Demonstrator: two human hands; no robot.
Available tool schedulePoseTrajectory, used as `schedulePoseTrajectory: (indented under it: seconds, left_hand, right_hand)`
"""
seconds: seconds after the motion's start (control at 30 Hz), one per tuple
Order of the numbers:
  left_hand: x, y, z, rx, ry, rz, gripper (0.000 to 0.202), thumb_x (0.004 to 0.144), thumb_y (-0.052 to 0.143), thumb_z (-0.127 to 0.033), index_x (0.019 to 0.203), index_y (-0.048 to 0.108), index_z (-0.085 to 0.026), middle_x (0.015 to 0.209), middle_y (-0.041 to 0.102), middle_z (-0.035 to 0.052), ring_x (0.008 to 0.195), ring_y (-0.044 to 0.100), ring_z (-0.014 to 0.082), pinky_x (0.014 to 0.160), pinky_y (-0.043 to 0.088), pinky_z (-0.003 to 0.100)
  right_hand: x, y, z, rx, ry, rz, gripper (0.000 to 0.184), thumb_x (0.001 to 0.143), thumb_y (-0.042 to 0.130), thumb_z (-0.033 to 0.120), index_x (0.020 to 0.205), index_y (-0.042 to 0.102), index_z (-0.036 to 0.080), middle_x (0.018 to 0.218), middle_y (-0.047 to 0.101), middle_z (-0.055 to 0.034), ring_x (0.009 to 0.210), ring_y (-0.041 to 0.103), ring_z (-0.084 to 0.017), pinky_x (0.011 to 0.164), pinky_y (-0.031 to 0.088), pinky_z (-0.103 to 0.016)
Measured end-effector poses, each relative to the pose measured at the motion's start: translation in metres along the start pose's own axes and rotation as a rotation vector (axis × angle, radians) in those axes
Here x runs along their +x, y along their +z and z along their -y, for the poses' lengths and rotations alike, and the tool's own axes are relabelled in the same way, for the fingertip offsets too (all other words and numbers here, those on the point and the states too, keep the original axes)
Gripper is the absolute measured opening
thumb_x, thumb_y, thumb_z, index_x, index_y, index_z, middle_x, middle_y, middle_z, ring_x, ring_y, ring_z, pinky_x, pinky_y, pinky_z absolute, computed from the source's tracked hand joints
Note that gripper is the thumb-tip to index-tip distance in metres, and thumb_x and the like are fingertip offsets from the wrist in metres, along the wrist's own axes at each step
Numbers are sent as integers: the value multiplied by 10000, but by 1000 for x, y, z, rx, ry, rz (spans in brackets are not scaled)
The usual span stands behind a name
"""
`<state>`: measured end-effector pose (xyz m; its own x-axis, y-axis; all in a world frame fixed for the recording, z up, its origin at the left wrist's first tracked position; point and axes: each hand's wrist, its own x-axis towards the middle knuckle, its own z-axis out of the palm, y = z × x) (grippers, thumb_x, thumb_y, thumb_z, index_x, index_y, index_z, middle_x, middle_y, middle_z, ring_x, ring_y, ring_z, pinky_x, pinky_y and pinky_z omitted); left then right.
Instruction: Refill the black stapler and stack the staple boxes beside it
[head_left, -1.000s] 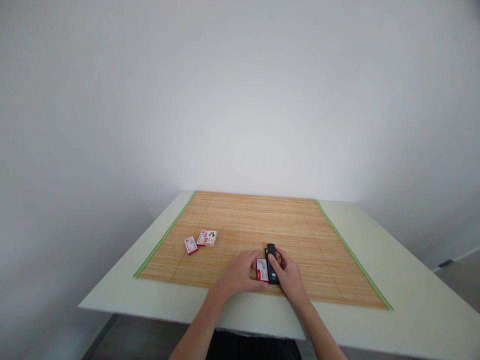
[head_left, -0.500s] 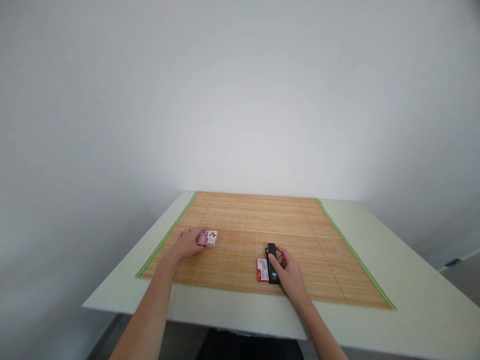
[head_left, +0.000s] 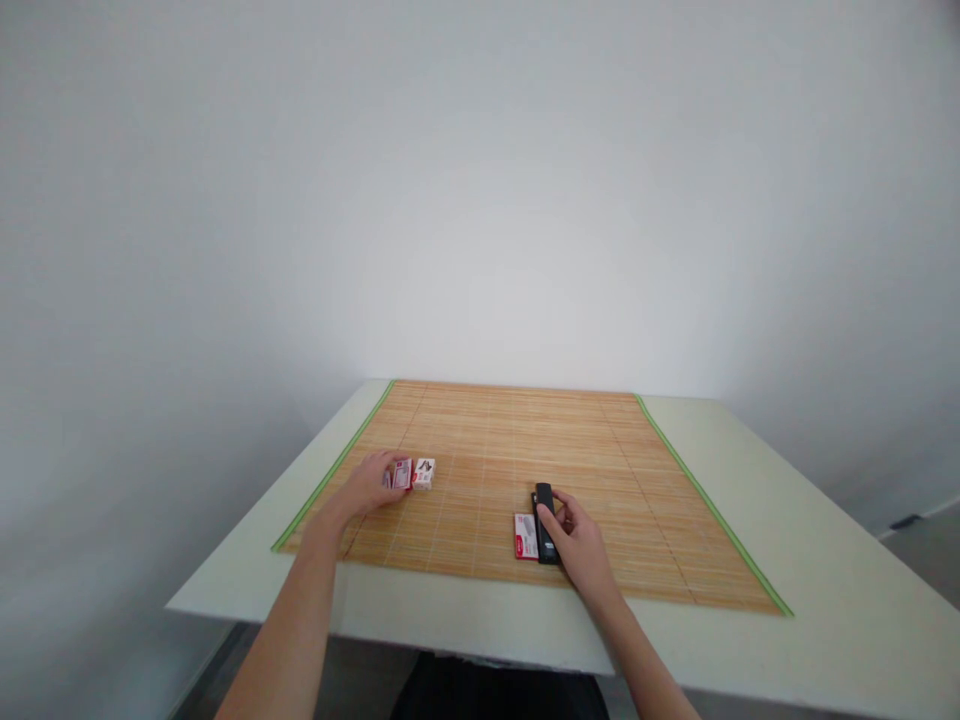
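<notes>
My left hand is at the left of the mat, its thumb and fingers closed around the ends of a small red-and-white box. A sliver of another surface shows between that box and my palm; I cannot make out what it is. Just right of it is a small white box with a dark picture on top. My right hand grips a black stapler lying lengthwise near the front of the mat. Against the stapler's left side lies a flat red-and-white box, possibly partly covered by it.
A bamboo mat with green edging covers much of the white table. Plain pale walls stand behind the table and to its sides. The table's front edge is close to my body.
A narrow gap has opened between the red-and-white box in my left hand and the white box beside it. My right hand and the stapler stay in place.
</notes>
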<state>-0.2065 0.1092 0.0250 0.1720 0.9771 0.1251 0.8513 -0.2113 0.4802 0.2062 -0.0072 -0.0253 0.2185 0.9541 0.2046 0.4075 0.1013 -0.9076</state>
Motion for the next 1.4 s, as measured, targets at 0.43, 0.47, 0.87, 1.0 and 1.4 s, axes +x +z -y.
schedulePoseTrajectory:
  seconds: [0.43,0.47,0.87,1.0,1.4]
  left_hand:
    - [-53,44,-154,-320,377,56,602,742,770,-266,1309,569,-272,1273,602,63,1161,590,254,1045,479,424]
    - [-57,55,-165,-343,386,84,603,734,771,-253,1303,572,-280,1268,600,59,1169,587,258,1046,478,423]
    - [-57,102,-196,-373,460,211,659,640,867,-286,1250,617,-292,1218,628,80,1141,576,313,1013,455,469]
    - [-58,104,-195,-378,470,213,733,650,893,-357,1317,594,-310,1298,627,75,1193,572,308,1056,456,469]
    - [-55,6,-11,110,-146,-193,751,790,703,-395,1476,435,-250,1518,498,105,1402,419,375,1174,302,519]
  right_hand:
    - [-1,-1,5,11,17,17,596,902,604,645,1264,670,176,675,576,12,616,545,-186,568,402,-292]
    - [-1,-1,6,9,11,15,597,901,606,646,1260,671,173,676,579,9,618,546,-187,571,405,-292]
    - [-2,-1,10,3,-5,20,605,897,592,664,1242,686,175,683,609,-1,619,565,-192,581,419,-297]
    - [-1,-2,10,6,4,28,599,887,594,670,1214,704,179,693,638,-12,608,564,-191,575,421,-300]
    - [-1,-1,6,5,15,1,611,881,603,676,1201,706,165,655,583,5,606,553,-191,568,410,-298]
